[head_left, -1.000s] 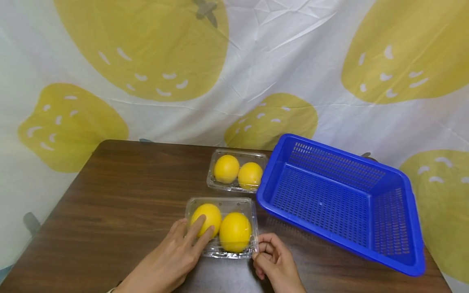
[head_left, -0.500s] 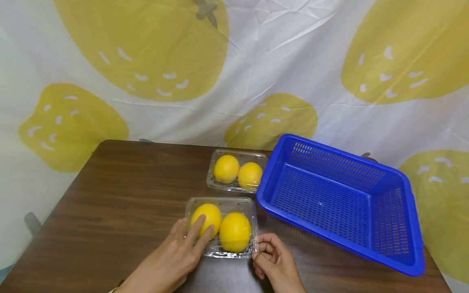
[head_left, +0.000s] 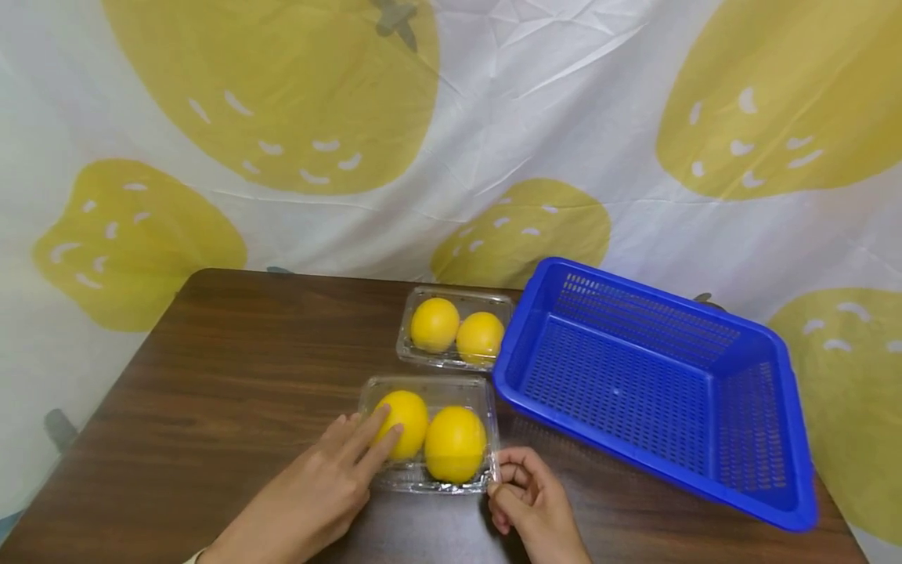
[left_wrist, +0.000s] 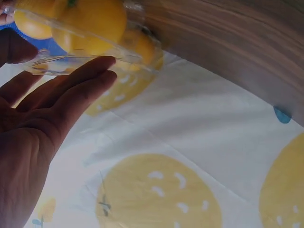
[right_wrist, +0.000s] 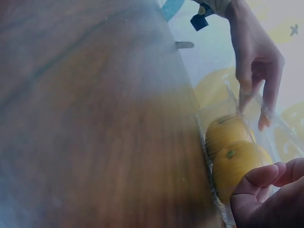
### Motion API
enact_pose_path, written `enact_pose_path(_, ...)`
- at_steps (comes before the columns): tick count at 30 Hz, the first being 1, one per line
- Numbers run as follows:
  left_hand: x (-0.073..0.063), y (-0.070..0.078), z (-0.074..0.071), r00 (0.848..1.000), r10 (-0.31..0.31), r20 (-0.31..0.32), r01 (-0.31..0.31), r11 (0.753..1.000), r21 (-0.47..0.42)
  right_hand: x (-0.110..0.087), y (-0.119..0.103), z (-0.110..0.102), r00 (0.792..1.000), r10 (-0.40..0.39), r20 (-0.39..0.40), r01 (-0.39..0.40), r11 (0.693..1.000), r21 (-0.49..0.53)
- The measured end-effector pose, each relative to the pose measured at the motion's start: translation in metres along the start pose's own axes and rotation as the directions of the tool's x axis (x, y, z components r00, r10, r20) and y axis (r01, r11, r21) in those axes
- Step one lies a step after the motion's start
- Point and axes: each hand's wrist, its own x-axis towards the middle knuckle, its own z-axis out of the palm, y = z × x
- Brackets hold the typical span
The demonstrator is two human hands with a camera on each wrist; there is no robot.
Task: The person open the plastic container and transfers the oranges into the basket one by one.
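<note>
In the head view a clear plastic clamshell box (head_left: 430, 385) with two round yellow-orange fruits (head_left: 455, 444) lies near the table's front. Green stem ends show on the fruits in both wrist views. My left hand (head_left: 310, 486) lies over the box's left side, fingers extended and touching the clear plastic above the left fruit (head_left: 405, 423). At the front right corner, my right hand (head_left: 535, 501) pinches the box's edge between thumb and curled fingers. In the right wrist view the clear lid (right_wrist: 231, 97) stands at a slant over the fruits, by the left hand (right_wrist: 259, 52).
A second clear box (head_left: 461, 296) with two similar fruits (head_left: 434, 324) sits behind the first. A large blue perforated basket (head_left: 613, 439) stands at the right, its rim overlapping the second box's corner. A fruit-print cloth (head_left: 338, 227) hangs behind the brown table (head_left: 232, 376).
The near box and its fruits have shifted slightly right and back. My left hand has moved a little left. My right hand keeps its pinch at the corner.
</note>
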Motion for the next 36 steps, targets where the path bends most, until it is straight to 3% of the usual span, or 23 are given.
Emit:
enact_pose_path(4,-0.003,-0.008,-0.007,0.998,-0.007,-0.064,0.005,0.999,-0.043,0.000,0.000,0.001,1.000,-0.003,0.000,0.003,1.000,-0.005)
enact_pose_path(9,-0.001,-0.013,-0.010,0.981,-0.054,-0.184,0.038,0.995,-0.090,0.001,-0.002,-0.001,1.000,-0.001,0.014,0.001,1.000,-0.014)
enact_pose_path(15,0.002,-0.018,-0.011,0.955,-0.113,-0.275,0.068,0.983,-0.168,0.001,-0.002,-0.002,1.000,0.004,0.028,-0.003,1.000,-0.019)
enact_pose_path(20,0.005,-0.021,-0.009,0.923,-0.236,-0.304,0.149,0.948,-0.283,0.001,-0.003,-0.001,0.999,0.028,0.023,-0.028,0.999,-0.020)
enact_pose_path(24,0.008,-0.023,-0.008,0.881,-0.352,-0.315,0.237,0.906,-0.349,0.000,-0.003,-0.001,0.999,0.049,0.022,-0.048,0.999,-0.020)
enact_pose_path(29,0.016,-0.025,-0.004,0.790,-0.481,-0.379,0.306,0.846,-0.437,0.000,-0.003,-0.002,0.998,0.053,0.038,-0.053,0.998,-0.020)
enact_pose_path(32,0.020,-0.026,-0.003,0.751,-0.543,-0.375,0.315,0.794,-0.520,0.000,-0.003,-0.003,0.998,0.049,0.049,-0.048,0.999,-0.021)
enact_pose_path(36,0.026,-0.029,-0.003,0.712,-0.618,-0.332,0.342,0.719,-0.605,0.000,-0.003,-0.004,0.997,0.047,0.056,-0.046,0.999,-0.024)
